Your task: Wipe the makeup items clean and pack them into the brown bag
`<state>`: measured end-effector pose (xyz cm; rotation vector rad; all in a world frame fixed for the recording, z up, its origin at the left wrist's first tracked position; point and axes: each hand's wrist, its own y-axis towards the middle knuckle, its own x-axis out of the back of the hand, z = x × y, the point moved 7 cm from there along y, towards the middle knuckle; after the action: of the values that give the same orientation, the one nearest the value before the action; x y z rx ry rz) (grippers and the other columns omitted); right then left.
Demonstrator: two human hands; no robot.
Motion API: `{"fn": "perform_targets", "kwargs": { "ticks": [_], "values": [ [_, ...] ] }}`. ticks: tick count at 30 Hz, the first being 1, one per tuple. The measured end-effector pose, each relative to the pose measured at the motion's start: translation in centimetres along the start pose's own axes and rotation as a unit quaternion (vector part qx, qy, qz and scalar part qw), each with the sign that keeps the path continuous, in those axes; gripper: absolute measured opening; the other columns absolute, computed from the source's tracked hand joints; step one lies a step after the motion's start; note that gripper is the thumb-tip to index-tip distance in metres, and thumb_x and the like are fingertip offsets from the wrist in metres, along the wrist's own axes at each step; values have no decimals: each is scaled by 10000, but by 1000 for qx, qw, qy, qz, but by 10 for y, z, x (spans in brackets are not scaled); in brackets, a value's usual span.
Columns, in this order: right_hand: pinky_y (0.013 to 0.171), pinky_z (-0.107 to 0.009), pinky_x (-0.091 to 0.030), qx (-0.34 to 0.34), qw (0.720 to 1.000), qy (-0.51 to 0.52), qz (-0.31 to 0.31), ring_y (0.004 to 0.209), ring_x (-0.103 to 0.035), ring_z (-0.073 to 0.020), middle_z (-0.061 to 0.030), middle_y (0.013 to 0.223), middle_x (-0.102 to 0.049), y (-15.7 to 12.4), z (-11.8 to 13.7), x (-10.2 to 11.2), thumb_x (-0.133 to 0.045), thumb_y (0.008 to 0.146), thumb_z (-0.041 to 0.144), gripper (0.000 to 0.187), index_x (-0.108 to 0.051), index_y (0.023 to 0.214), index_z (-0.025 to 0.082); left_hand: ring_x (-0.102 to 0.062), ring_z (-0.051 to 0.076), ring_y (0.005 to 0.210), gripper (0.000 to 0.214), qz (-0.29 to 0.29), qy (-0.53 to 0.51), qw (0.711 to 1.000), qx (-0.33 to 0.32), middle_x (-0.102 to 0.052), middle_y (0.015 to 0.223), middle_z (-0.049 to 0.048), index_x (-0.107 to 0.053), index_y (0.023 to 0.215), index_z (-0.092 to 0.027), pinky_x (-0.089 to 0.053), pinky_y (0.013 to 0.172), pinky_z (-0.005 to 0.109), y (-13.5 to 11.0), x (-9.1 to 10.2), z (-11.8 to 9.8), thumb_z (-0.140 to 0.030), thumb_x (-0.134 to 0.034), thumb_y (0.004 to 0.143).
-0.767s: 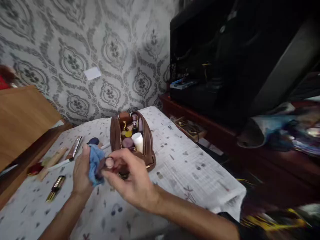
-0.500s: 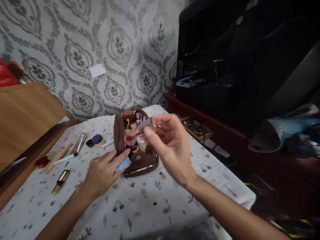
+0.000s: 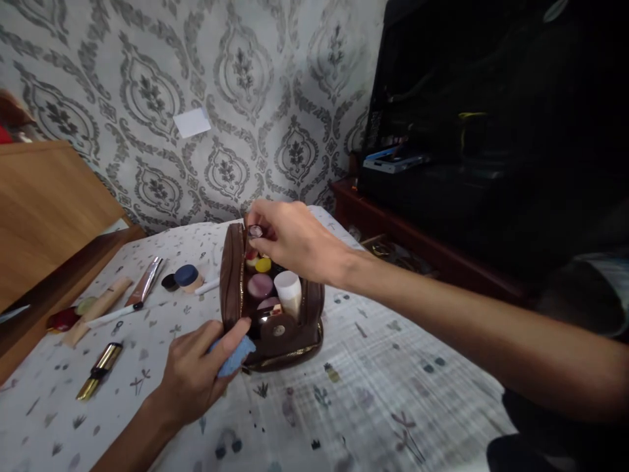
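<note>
A brown cosmetics pouch stands open on the patterned white cloth, packed with several small bottles and jars. My right hand reaches over its far end, fingers pinched on a small cosmetic tube that points down into the pouch. My left hand rests at the pouch's near left corner, closed on a blue cloth.
Left of the pouch lie a blue-capped jar, a metallic tube, a beige tube and a gold lipstick. A wooden board lies at the left. Dark shelving with clutter fills the right.
My right hand carried the tube from beside the blue cloth over to the pouch and lowered it into the far end. My left hand dropped to the pouch's corner with the cloth.
</note>
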<state>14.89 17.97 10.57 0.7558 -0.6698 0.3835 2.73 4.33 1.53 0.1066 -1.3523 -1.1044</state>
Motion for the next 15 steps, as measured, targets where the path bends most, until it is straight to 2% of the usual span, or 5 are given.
{"fn": "perform_targets", "kwargs": {
  "ticks": [5,9,12,15],
  "values": [
    [596,-237,-424,-62,979,-156,112,816,-616,-182,-61,919,-681,46,-13,-21,-659,741,60,208,-662,926,155,-569,128,644,312,4,-30,999,24,-560,799,33,-577,1231,-166,-407,579,228,-7,-6,4,-219,-382,994],
    [654,-242,-492,-112,955,-190,197,882,-655,-202,-88,999,-714,69,-25,-44,-714,702,22,257,-706,945,105,-543,119,612,343,3,-61,997,44,-530,774,20,-566,1273,-180,-392,567,224,-13,-10,6,-195,-400,974],
    [764,-281,-537,-141,938,-188,255,912,-659,-191,-91,1022,-704,79,-32,-62,-706,802,87,193,-689,994,79,-519,112,581,366,1,-71,996,54,-506,748,6,-546,1312,-197,-385,550,219,-15,-12,6,-204,-414,971],
    [847,-390,-558,-160,925,-177,297,995,-646,-211,-93,1156,-643,86,-41,-78,-634,925,295,289,-621,1156,121,-516,106,577,388,7,-81,995,64,-500,746,0,-526,1346,-214,-391,550,210,-17,-14,7,-208,-428,971]
  ]
}}
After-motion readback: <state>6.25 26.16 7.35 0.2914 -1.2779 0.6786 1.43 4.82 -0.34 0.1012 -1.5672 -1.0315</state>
